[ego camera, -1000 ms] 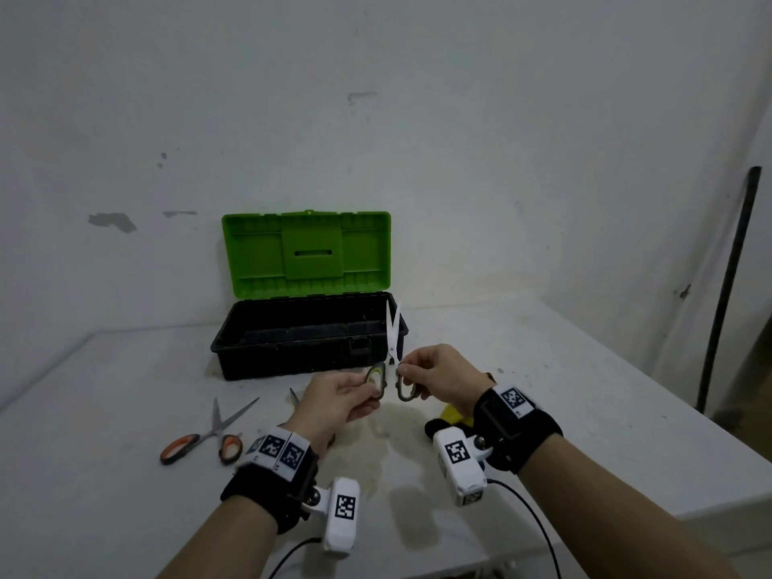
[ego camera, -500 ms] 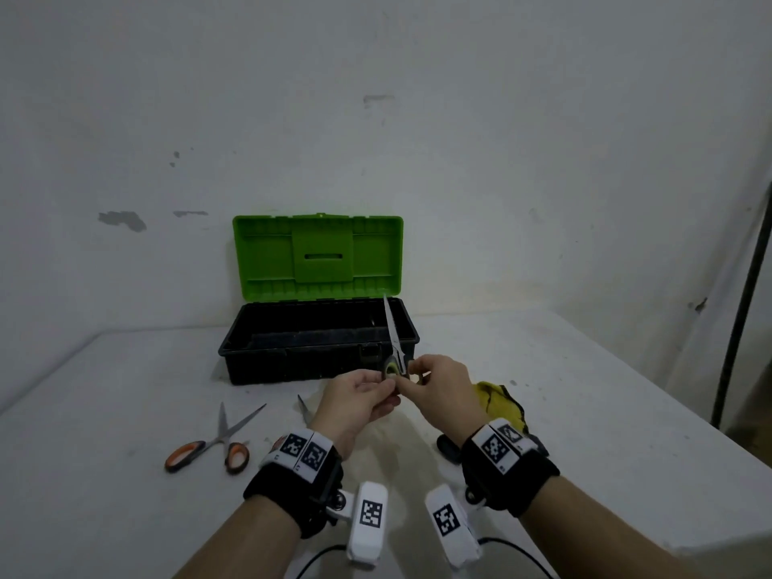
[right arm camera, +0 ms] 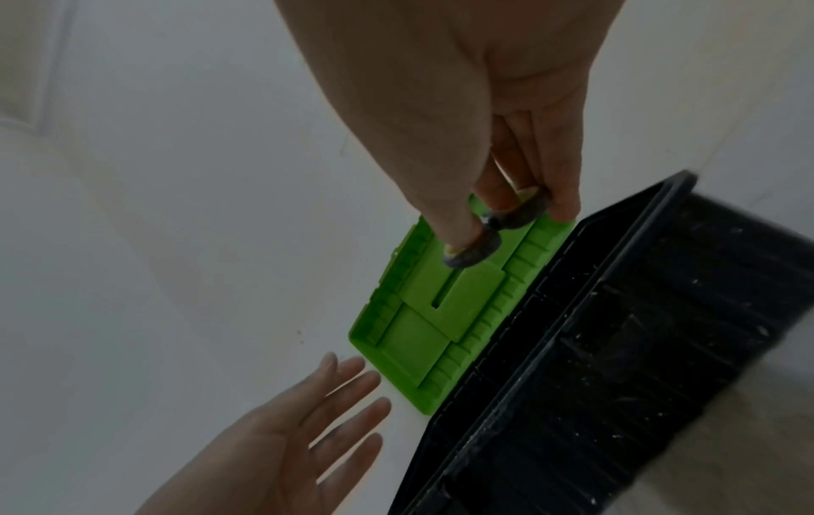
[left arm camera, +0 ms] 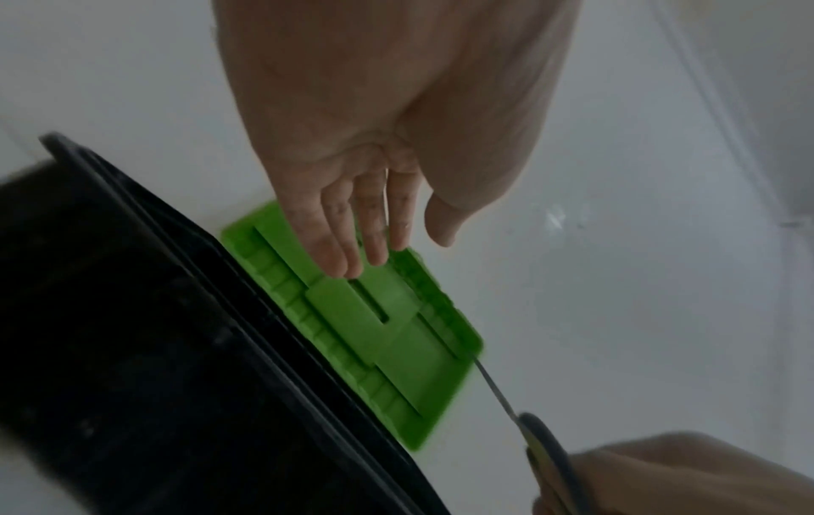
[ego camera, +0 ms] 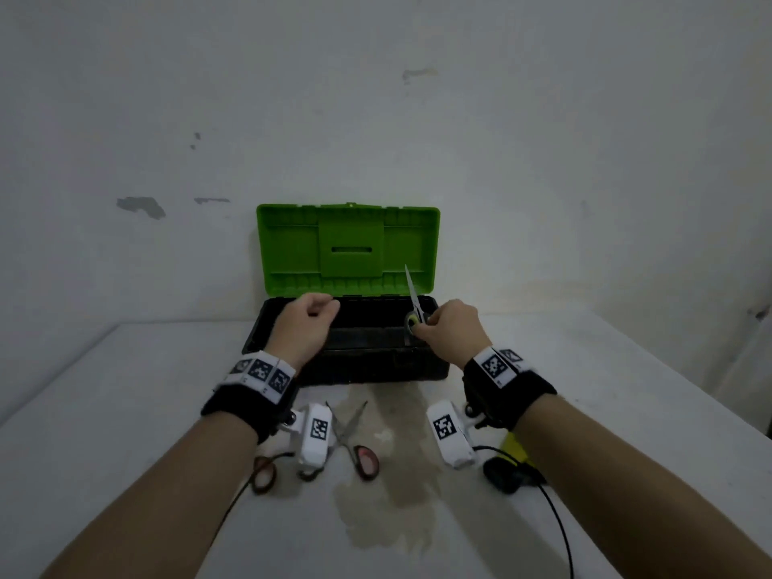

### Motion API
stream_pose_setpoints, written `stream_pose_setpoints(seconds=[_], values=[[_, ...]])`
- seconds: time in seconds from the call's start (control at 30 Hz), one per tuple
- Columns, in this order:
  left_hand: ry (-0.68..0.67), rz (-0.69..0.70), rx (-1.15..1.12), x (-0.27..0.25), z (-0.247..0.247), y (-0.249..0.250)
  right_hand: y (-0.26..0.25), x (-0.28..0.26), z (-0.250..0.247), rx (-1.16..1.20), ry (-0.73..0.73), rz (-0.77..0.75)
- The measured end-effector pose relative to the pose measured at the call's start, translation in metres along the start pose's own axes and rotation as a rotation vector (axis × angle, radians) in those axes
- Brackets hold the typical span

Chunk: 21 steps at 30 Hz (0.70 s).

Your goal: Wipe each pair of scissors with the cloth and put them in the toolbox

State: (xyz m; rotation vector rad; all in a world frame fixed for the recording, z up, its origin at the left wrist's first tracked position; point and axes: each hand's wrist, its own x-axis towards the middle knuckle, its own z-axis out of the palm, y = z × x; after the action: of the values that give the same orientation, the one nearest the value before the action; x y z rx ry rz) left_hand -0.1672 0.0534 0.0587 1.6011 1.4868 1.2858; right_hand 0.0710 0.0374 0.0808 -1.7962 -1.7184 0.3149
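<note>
The toolbox [ego camera: 346, 371] is a black tray with its green lid [ego camera: 346, 248] standing open against the wall. My right hand [ego camera: 422, 323] pinches the grey-and-yellow handles of a pair of scissors [ego camera: 414, 298] above the tray's right end, blades closed and pointing up. The handle loops [right arm camera: 515, 216] sit between thumb and fingers in the right wrist view. My left hand [ego camera: 321, 307] hovers over the tray's left end, holding nothing, its fingers [left arm camera: 374, 244] straight. Red-handled scissors [ego camera: 355, 440] lie open on the table near me. The yellow cloth [ego camera: 516, 449] peeks out beside my right forearm.
A second reddish handle loop [ego camera: 265, 472] shows left of the left wrist camera. A black object [ego camera: 507, 478] and a cable lie by the cloth. A stain [ego camera: 388, 507] marks the white table. The wall stands right behind the toolbox.
My left hand has let go of the scissors and moved left. My right hand has carried them forward over the toolbox. The view has moved closer to the box.
</note>
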Motion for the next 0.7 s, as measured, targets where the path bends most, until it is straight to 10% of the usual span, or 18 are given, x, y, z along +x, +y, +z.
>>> stream_pose_setpoints(seconds=[0.7], values=[[0.054, -0.309, -0.016, 0.089, -0.058, -0.141, -0.026, 0.100, 0.111, -0.498, -0.448, 0.044]])
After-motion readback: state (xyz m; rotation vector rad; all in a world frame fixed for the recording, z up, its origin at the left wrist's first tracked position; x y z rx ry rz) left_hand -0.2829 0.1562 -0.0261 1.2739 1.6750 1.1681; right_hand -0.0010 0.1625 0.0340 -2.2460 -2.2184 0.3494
